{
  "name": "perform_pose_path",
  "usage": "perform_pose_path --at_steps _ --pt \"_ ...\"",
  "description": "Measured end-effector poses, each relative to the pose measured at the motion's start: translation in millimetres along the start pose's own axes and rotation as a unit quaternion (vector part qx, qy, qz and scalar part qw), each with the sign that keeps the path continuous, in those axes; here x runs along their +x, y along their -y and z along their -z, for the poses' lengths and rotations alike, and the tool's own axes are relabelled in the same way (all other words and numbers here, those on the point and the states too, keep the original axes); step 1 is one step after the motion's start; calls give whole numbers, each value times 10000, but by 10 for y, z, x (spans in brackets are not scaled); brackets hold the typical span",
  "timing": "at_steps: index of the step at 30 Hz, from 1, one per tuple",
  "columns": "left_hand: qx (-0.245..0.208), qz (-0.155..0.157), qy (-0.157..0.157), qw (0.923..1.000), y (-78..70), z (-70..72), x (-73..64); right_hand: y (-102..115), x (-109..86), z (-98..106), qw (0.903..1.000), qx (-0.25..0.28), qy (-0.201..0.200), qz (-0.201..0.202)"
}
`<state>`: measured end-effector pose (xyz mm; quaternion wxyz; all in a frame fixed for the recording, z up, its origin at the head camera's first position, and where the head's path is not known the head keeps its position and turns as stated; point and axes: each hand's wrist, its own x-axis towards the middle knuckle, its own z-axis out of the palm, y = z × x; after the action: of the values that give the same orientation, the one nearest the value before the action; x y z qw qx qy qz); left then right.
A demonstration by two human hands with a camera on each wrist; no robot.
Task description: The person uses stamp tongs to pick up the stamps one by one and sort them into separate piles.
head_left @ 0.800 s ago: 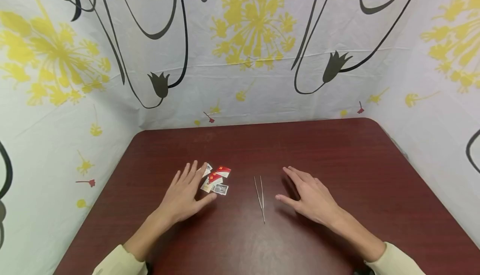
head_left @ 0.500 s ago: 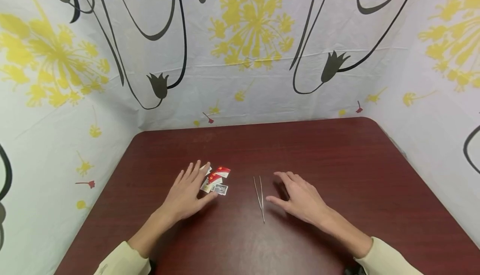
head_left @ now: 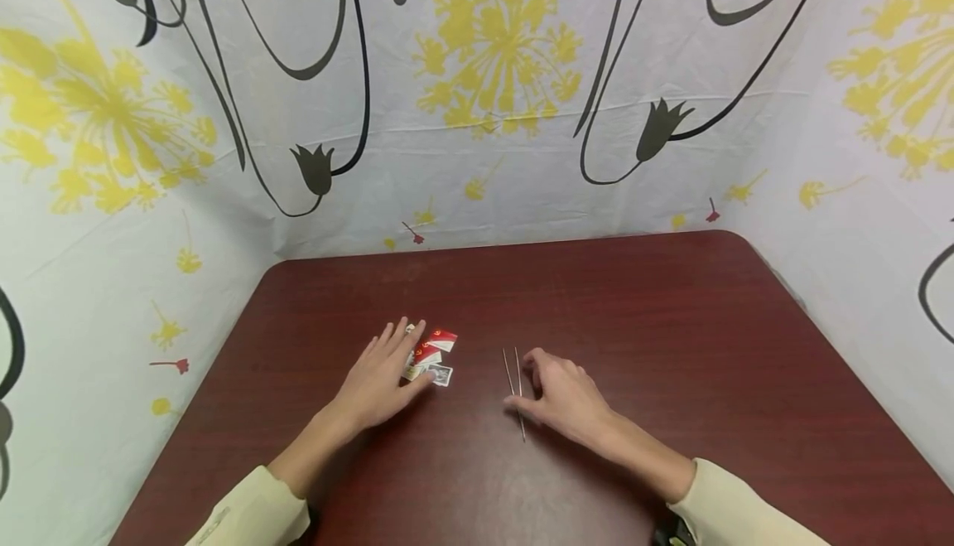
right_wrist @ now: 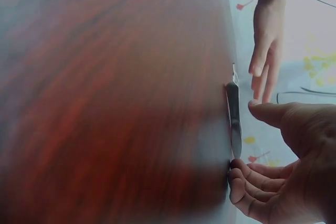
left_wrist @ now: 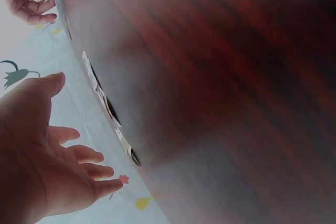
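A pair of metal tweezers (head_left: 520, 413) lies on the table with its points away from me. My right hand (head_left: 570, 401) is at its right side, the thumb across it and the fingers bent near its tips. In the right wrist view the thumb and fingers of my right hand (right_wrist: 294, 166) stand apart, with the tweezers (right_wrist: 234, 114) between them. Left of the tweezers lie several small stamps (head_left: 427, 354), some red and white, one grey (head_left: 441, 375). My left hand (head_left: 376, 380), fingers spread, hovers over their left part and hides some. In the left wrist view a gap separates it from the stamps (left_wrist: 100, 90).
The dark red-brown table (head_left: 633, 297) has a rounded far edge. A white cloth (head_left: 477, 173) with yellow and grey flower prints hangs behind it and along both sides.
My right hand has moved left to the tweezers, and its fingers have bent more. My left hand has shifted slightly right over the stamps. Tweezers and stamps stay in place.
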<state>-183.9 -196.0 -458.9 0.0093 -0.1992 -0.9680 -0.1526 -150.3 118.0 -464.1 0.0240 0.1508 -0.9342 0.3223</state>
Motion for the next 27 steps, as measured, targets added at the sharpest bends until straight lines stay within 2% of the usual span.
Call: perform_pose_path --at_steps 5,12,20,27 --pt "-48 145 118 9998 -6 -17 14 46 34 -64 9999 -132 -31 -91" --pt "-81 100 181 9998 3 -44 42 80 77 -110 9997 -187 -61 -109" --pt "-37 73 272 9996 -30 -62 76 111 78 -93 9999 -95 -30 -133" --pt "-37 178 348 9992 -15 -76 84 112 93 -79 9998 -152 16 -98"
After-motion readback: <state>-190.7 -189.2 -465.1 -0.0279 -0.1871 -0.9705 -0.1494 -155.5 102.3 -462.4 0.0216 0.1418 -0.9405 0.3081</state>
